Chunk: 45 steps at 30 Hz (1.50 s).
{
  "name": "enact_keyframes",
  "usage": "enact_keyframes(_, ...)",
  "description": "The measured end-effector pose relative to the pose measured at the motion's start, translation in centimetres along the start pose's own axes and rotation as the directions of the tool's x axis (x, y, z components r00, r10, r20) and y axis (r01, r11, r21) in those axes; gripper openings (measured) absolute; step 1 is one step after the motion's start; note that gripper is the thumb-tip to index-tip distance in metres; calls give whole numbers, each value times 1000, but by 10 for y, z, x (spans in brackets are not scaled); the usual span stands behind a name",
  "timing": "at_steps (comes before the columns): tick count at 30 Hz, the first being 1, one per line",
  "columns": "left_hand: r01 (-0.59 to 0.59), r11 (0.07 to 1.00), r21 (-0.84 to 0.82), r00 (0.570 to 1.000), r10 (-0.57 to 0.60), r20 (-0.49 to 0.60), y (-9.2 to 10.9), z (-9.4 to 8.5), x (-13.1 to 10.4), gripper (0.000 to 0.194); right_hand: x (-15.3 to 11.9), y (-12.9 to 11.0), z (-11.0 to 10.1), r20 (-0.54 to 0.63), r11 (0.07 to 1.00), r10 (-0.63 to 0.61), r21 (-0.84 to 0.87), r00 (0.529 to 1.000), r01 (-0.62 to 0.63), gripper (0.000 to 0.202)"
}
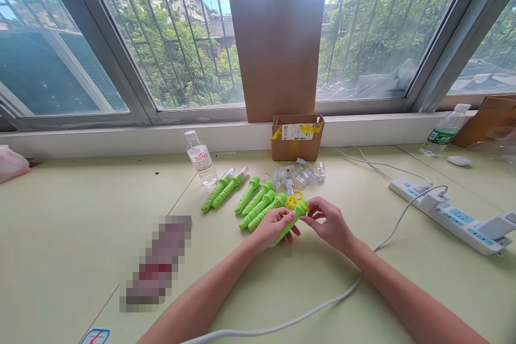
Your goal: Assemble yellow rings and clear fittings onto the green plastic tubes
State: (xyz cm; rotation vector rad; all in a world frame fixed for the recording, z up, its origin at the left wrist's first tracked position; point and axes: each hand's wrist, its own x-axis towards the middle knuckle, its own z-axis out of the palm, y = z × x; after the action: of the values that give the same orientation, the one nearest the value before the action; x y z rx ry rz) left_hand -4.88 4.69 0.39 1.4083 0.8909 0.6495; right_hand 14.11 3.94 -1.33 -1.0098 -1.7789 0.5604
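My left hand [276, 226] is wrapped round a green ribbed tube [293, 220], which it holds tilted above the table. My right hand [327, 223] is at the tube's top end, with thumb and forefinger pinched; whatever may be between them is too small to tell. Several similar green tubes [258, 208] lie side by side just left of the hands. Farther left, two green tubes [228, 193] have clear pieces in their ends. Yellow rings [293, 201] lie behind the held tube, near clear plastic pieces [302, 176].
A cardboard box [297, 142] stands by the window sill, a water bottle [201, 160] at its left. On the right are a power strip [447, 217] and another bottle [443, 131]. A white cable [322, 303] crosses the front beneath my right forearm. A blurred item [159, 263] lies left.
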Motion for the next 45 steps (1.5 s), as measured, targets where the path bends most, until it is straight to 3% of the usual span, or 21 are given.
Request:
enact_keyframes(5,-12,996,87,1000,10,24,-3,-1,2,47,-2,6,2,-17,1000,-4,-20,1000,4,12)
enact_keyframes(11,-11,982,188,997,25,-69,-2,2,-1,39,-1,2,4,-26,1000,-29,5,999,29,10)
enact_keyframes(24,-19,999,37,998,21,-63,3,2,-1,35,0,-6,0,-7,1000,-14,11,1000,14,9)
enact_keyframes(34,-28,999,22,999,27,43,5,-2,-1,44,1,-4,-1,37,999,-20,49,999,18,17)
enact_keyframes(39,17,997,69,1000,-15,-27,2,-2,0,38,1,-2,2,-16,998,-56,33,998,56,8)
enact_keyframes(45,-21,999,49,996,25,-88,0,0,0,37,0,-2,2,-27,996,-86,6,996,86,9)
